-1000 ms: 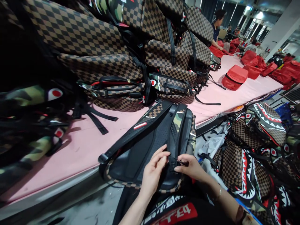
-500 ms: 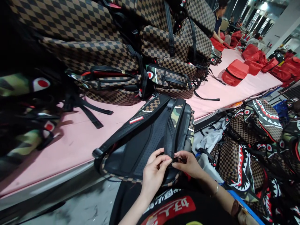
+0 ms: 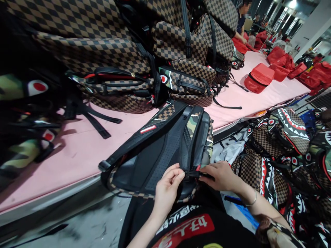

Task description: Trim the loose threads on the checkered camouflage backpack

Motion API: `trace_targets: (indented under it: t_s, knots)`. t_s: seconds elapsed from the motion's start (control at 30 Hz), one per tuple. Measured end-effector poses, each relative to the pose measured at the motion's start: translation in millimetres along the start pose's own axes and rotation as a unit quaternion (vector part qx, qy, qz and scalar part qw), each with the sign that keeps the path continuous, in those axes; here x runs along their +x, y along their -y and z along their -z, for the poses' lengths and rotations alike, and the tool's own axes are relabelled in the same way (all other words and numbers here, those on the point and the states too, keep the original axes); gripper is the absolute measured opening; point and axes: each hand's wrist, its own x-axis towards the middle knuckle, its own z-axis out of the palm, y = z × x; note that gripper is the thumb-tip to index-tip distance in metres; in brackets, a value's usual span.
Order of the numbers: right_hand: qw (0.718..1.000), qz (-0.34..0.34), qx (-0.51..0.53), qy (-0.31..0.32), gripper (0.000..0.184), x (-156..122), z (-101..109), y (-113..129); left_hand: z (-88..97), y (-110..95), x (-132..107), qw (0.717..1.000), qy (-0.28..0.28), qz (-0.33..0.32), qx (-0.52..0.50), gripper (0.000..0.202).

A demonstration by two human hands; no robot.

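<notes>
A backpack with a black mesh back panel, checkered and camouflage trim lies back-up over the edge of the pink table, its lower end in my lap. My left hand pinches the lower end of the right shoulder strap. My right hand is closed on the black strap webbing beside it, pulled rightwards. The two hands are a few centimetres apart at the bag's bottom edge.
Brown checkered backpacks are stacked high along the table's far side. Shark-mouth backpacks are heaped on the floor at right. Red bags lie farther down the table, where another person works.
My right hand has shifted right and turned palm-down, drawing the webbing out from the strap end. My left hand stays pinched on the strap. The view has tipped slightly lower.
</notes>
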Motion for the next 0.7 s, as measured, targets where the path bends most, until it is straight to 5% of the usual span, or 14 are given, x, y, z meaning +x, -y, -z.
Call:
trace_targets:
  t_s: [0.27,0.53,0.7]
  knots:
    - [0.991,0.063,-0.107,0.049,0.026,19.0,13.1,8.5,-2.7,-8.5,-1.7,0.997,-0.016,0.049,-0.063,0.018]
    - [0.997,0.002,-0.025,0.071,0.018,20.8,10.5,0.6,-4.2,-4.9,-2.5,0.972,0.007,0.142,-0.189,0.034]
    - [0.993,0.041,-0.053,0.095,0.019,32.7,16.8,1.1,-3.5,-9.8,-3.4,0.966,0.004,0.157,-0.206,0.033]
